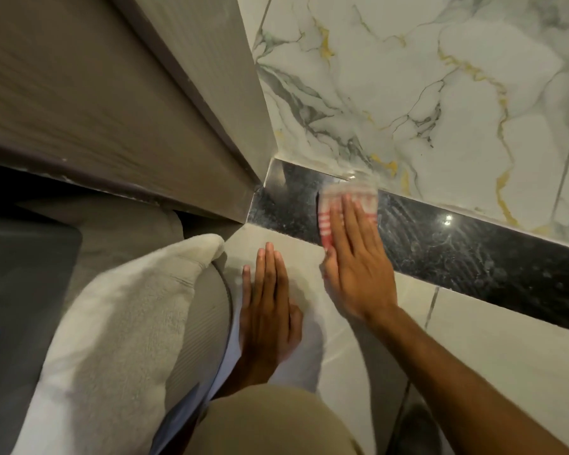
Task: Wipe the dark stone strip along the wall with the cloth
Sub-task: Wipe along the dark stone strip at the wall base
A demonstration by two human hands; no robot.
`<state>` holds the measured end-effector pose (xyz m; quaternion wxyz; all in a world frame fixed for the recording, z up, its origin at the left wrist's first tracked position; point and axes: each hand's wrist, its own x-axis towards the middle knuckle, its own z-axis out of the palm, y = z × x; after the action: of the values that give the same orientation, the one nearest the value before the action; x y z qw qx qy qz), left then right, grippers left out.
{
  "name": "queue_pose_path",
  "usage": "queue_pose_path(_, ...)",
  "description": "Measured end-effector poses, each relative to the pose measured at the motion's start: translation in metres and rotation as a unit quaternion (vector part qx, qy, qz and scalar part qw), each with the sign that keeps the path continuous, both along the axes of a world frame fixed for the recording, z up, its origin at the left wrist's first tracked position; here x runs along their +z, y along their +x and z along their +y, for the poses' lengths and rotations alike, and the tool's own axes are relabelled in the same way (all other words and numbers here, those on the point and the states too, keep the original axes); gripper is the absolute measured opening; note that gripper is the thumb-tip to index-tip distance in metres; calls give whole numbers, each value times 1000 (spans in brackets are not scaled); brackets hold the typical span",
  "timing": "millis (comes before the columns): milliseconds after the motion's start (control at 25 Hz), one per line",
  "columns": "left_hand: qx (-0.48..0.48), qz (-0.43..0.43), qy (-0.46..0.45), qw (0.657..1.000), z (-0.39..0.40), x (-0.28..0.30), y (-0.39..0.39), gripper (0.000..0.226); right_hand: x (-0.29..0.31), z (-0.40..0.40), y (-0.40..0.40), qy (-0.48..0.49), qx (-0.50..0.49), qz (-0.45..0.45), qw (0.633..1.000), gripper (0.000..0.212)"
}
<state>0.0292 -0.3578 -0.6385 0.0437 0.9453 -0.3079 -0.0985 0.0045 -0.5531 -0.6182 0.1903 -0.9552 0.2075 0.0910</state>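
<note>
— Where marble wall tiles (408, 77) meet pale floor tiles (506, 339), what's happening?
— Right hand (355, 257), fingers flat, presses a red-striped cloth (339, 205) onto the dark stone strip (457, 254).
— Left?
— Left hand (266, 316) flat on floor, near a white towel (112, 310).

My two hands, left (266, 310) and right (355, 257), one red-striped cloth (345, 198), one dark stone strip (473, 251), one white towel (112, 310), one marble wall (408, 93).
</note>
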Motion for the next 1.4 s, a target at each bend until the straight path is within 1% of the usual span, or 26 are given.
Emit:
queue_pose_path(80,-4,2,1,1000,1,-2,1,73,-4,-3,40,-6,-49,-6,999,77)
queue_pose_path(120,-2,1,-6,1000,1,-4,2,72,-6,1,64,-13,-44,-9,999,77)
queue_pose_path(200,9,8,-24,1000,0,-6,3,71,-8,12,91,-11,0,-16,1000,75)
queue_pose_path(280,9,9,-28,1000,-1,-2,3,73,-10,17,75,-14,63,-23,998,73)
queue_pose_path(360,7,9,-25,1000,-3,0,3,71,-11,16,23,-42,113,-39,992,71)
queue_pose_path(400,9,11,-24,1000,-4,1,3,70,-11,14,-5,-42,116,-42,992,70)
queue_pose_path(440,12,15,-25,999,-3,1,2,69,-12,11,-27,-37,91,-39,994,70)
queue_pose_path(480,14,16,-26,999,-2,0,2,69,-14,8,-35,-36,45,-33,998,70)
queue_pose_path(520,13,12,-23,1000,-1,-2,2,69,-15,8,-27,-41,-11,-31,999,70)
queue_pose_path(600,5,9,-13,1000,0,-6,1,70,-17,13,19,-55,-100,-35,993,71)
queue_pose_path(640,4,10,-9,1000,0,-8,1,71,-16,15,47,-49,-105,-34,993,71)
queue_pose_path(720,3,10,-6,1000,0,-9,1,72,-17,19,76,-28,-47,-33,998,71)
queue_pose_path(800,3,7,-10,1000,-2,-8,2,71,-19,20,53,-36,44,-43,997,70)
queue_pose_path(840,3,3,-15,1000,-1,-8,1,70,-18,21,24,-52,77,-49,994,69)
queue_pose_path(880,1,1,-23,1000,-1,-8,0,69,-16,21,-12,-61,88,-57,993,68)
queue_pose_path(960,0,0,-36,999,1,-8,-1,71,-11,11,-69,-37,62,-55,996,69)
queue_pose_path(1000,-1,-1,-38,999,2,-9,-1,72,-13,2,-76,-29,32,-51,998,70)
queue_pose_path(1040,-5,-1,-37,999,2,-12,0,73,-14,-7,-67,-33,-4,-46,998,72)
queue_pose_path(1120,-13,-7,-24,1000,3,-16,0,74,-15,-15,-18,-26,-99,-51,993,77)
queue_pose_path(1160,-13,-13,-17,1000,4,-18,2,74,-15,-13,7,-14,-122,-47,991,78)
queue_pose_path(1200,-13,-16,-13,1000,3,-19,2,74,-15,-5,19,-9,-118,-51,992,78)
queue_pose_path(1240,-12,-17,-13,1000,3,-18,1,73,-17,7,16,-7,-87,-59,994,77)
queue_pose_path(1280,-14,-19,-16,1000,3,-15,0,72,-19,21,-4,-11,-42,-63,997,75)
queue_pose_path(1320,-18,-22,-20,999,2,-12,-1,71,-17,33,-37,-16,-20,-54,998,73)
queue_pose_path(1360,-21,-23,-24,999,0,-9,-2,69,-10,41,-75,-25,-39,-48,998,72)
queue_pose_path(1400,-21,-20,-30,999,-4,-6,-4,68,-4,41,-107,-29,-86,-33,995,74)
